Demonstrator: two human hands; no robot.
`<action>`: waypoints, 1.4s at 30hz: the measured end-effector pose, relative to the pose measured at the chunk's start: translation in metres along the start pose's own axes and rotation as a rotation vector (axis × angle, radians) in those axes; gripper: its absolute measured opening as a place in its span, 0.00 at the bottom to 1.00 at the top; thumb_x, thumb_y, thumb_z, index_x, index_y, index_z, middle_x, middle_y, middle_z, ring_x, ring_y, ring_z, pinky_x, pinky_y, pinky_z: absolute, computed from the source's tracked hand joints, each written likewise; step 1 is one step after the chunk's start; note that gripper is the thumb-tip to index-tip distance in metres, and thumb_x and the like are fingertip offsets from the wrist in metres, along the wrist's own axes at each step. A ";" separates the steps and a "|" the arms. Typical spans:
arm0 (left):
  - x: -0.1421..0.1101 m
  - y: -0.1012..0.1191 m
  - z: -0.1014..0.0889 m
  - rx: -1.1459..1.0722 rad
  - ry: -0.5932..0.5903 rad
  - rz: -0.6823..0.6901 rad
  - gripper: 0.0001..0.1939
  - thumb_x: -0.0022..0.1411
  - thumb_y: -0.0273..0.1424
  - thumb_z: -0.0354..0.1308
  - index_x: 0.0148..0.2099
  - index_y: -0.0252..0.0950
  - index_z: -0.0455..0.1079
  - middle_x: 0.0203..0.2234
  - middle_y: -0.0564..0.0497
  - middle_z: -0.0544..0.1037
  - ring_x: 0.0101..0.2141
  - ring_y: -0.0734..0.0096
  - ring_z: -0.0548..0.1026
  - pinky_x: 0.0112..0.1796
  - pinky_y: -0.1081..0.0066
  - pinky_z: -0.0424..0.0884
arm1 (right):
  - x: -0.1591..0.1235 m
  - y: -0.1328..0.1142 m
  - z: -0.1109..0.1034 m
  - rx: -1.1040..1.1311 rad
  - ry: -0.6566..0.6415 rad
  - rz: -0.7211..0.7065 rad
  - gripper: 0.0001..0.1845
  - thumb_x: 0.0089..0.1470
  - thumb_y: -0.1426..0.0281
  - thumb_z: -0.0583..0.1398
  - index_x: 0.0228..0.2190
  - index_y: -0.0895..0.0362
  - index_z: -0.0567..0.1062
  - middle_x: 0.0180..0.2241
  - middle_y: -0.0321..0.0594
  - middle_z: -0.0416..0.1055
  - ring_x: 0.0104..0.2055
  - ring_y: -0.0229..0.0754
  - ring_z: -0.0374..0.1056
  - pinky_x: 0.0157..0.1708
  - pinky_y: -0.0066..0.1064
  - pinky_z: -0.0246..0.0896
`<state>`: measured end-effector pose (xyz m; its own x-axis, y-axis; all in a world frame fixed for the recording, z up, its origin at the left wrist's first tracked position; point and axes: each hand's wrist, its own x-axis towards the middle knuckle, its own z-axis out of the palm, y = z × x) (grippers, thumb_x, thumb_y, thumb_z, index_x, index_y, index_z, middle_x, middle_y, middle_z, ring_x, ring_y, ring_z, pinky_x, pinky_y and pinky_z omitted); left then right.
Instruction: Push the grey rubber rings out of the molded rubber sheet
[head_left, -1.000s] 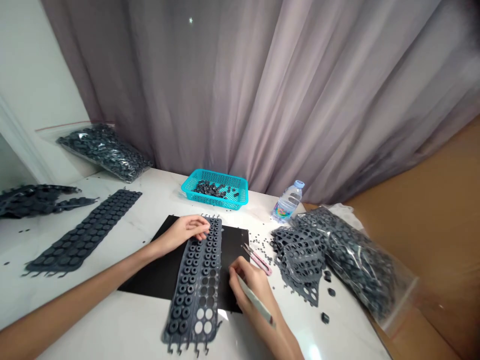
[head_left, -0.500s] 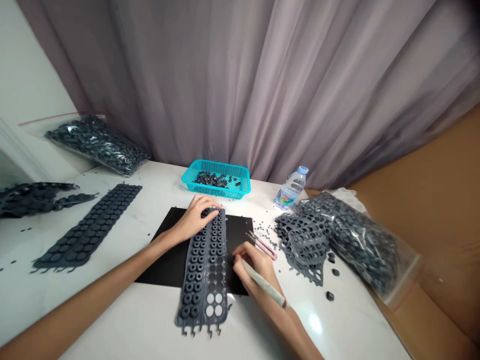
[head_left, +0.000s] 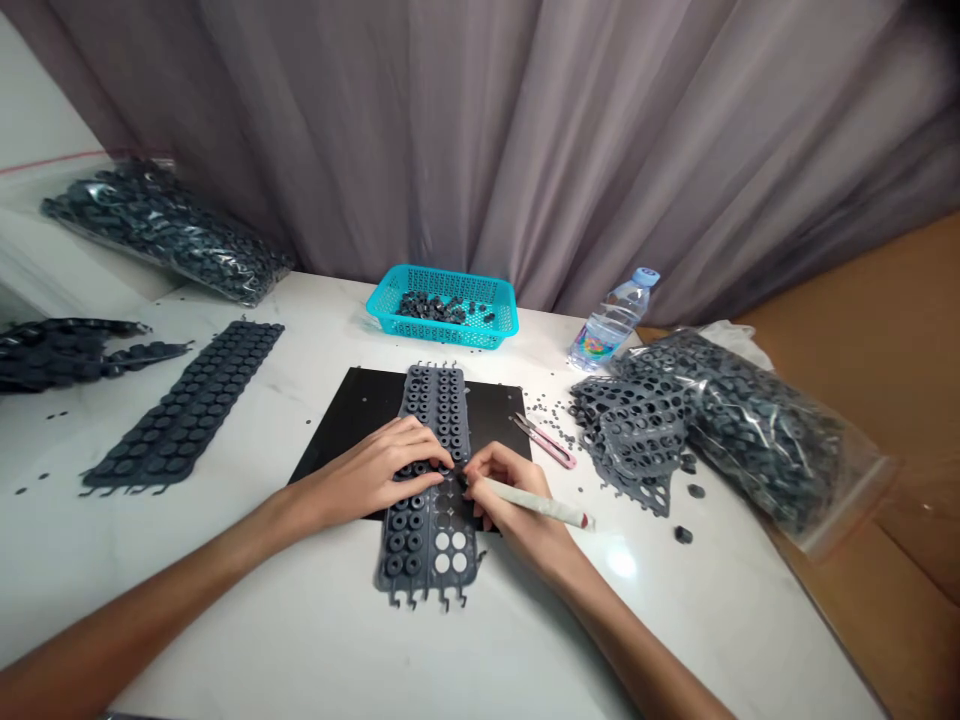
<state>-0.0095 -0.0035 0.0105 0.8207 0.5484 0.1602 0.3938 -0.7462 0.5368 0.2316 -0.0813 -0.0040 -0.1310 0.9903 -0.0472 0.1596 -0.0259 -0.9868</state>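
Observation:
A dark grey rubber sheet (head_left: 406, 540) with rows of ring-shaped pieces lies lengthwise over a black mat (head_left: 337, 430). On its near right part the pieces are out and round holes show. My left hand (head_left: 386, 465) lies across the sheet's middle, thumb and fingertips closed on it beside the holes. A pen-like tool with a pale, wrapped handle and reddish end (head_left: 536, 502) is gripped in my right hand (head_left: 510, 485). Its working tip is hidden by my right fingers, which meet the sheet's right edge close to my left fingertips.
Behind the mat stands a turquoise basket (head_left: 442, 336) with loose dark pieces. Pink-handled snips (head_left: 551, 445), punched-out sheets (head_left: 637, 430), a water bottle (head_left: 611, 325) and a filled bag (head_left: 772, 430) lie rightward. Another sheet (head_left: 191, 405) and a filled bag (head_left: 172, 235) are leftward.
My left hand has come down from the sheet's far end to its middle. My right hand has moved in from beside the sheet to its edge, still holding the tool. The camera view has shifted.

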 end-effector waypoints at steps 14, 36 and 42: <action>-0.003 0.014 0.006 0.060 0.002 -0.019 0.09 0.79 0.32 0.55 0.56 0.41 0.72 0.49 0.51 0.77 0.51 0.62 0.74 0.61 0.57 0.63 | -0.006 0.001 0.004 0.072 -0.028 0.045 0.04 0.62 0.68 0.63 0.36 0.56 0.76 0.32 0.36 0.75 0.30 0.39 0.73 0.27 0.27 0.70; -0.005 0.011 0.010 0.375 0.017 0.109 0.13 0.80 0.29 0.49 0.58 0.38 0.73 0.48 0.47 0.80 0.48 0.58 0.76 0.53 0.59 0.68 | -0.005 0.000 0.011 -0.057 0.022 0.043 0.03 0.60 0.70 0.61 0.34 0.56 0.75 0.28 0.35 0.74 0.28 0.39 0.70 0.27 0.27 0.64; -0.002 0.010 0.009 0.320 0.064 0.140 0.12 0.81 0.32 0.50 0.54 0.39 0.75 0.46 0.48 0.81 0.46 0.61 0.77 0.49 0.63 0.70 | -0.005 0.004 0.015 -0.072 0.064 0.018 0.02 0.58 0.72 0.60 0.33 0.55 0.74 0.29 0.34 0.73 0.28 0.38 0.69 0.27 0.27 0.60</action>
<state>-0.0037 -0.0157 0.0076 0.8524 0.4470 0.2714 0.3970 -0.8909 0.2206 0.2186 -0.0884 -0.0100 -0.0654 0.9965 -0.0523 0.2313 -0.0359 -0.9722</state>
